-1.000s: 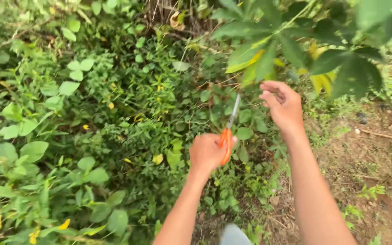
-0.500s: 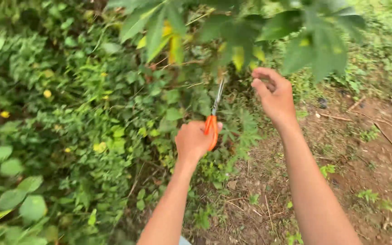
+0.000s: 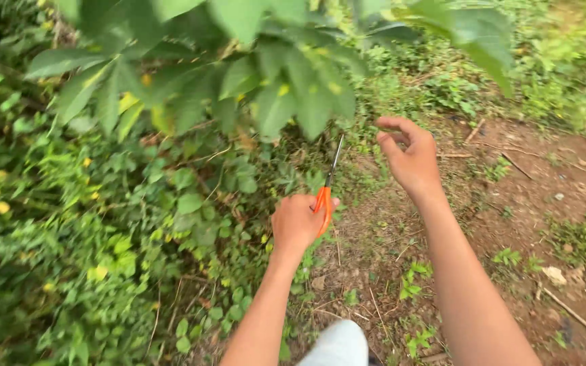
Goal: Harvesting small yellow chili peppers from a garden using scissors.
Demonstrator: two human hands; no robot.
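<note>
My left hand (image 3: 296,222) grips a pair of scissors (image 3: 327,188) by their orange handles; the thin metal blades point up toward a leafy branch (image 3: 272,88) with large lobed green and yellowing leaves overhead. My right hand (image 3: 412,157) is raised to the right of the blades, fingers curled loosely and holding nothing, just below the branch's leaves. The blade tips look closed together, close under the foliage.
Dense green weeds and creepers (image 3: 103,224) cover the left side. Bare brown soil (image 3: 544,203) with dry twigs and small sprouts lies to the right. A bit of my light trouser leg (image 3: 339,344) shows at the bottom.
The view has swung right, so the leafy branch now sits left of centre and more soil shows. Both hands stay raised; my right hand's fingers have loosened slightly.
</note>
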